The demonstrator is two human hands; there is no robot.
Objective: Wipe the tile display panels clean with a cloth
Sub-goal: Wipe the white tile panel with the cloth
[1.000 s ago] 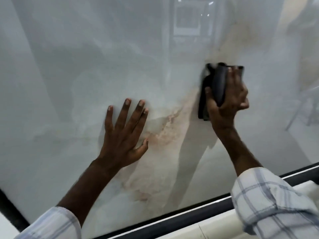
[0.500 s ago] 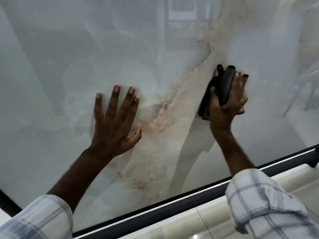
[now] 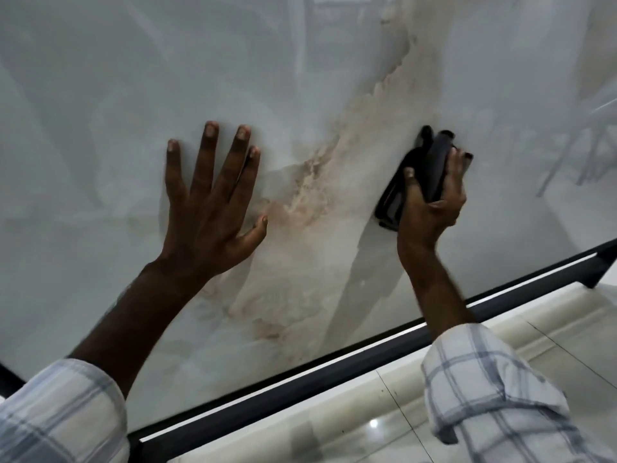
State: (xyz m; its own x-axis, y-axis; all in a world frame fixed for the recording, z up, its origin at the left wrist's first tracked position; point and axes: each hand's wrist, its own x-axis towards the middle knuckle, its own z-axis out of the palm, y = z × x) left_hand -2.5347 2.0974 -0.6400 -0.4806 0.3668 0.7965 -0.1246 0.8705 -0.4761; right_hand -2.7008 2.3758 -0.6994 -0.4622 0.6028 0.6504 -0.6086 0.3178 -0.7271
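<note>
A large glossy white tile panel point(image 3: 100, 111) with a beige-brown marble vein fills most of the view. My left hand point(image 3: 213, 202) lies flat on it with fingers spread, left of the vein. My right hand point(image 3: 430, 202) grips a folded black cloth point(image 3: 437, 165) and presses it against the panel to the right of the vein. Part of the cloth is hidden under the fingers.
A black frame bar point(image 3: 334, 372) runs along the panel's lower edge, rising to the right. Below it lies a glossy pale tiled floor point(image 3: 384, 426). Reflections of chair legs show at the panel's right side. Checked shirt sleeves cover both my forearms at the bottom.
My right hand with the cloth has slid down the panel, towards its lower edge. My left hand stays flat on the same spot. The view has tilted downward, showing more floor.
</note>
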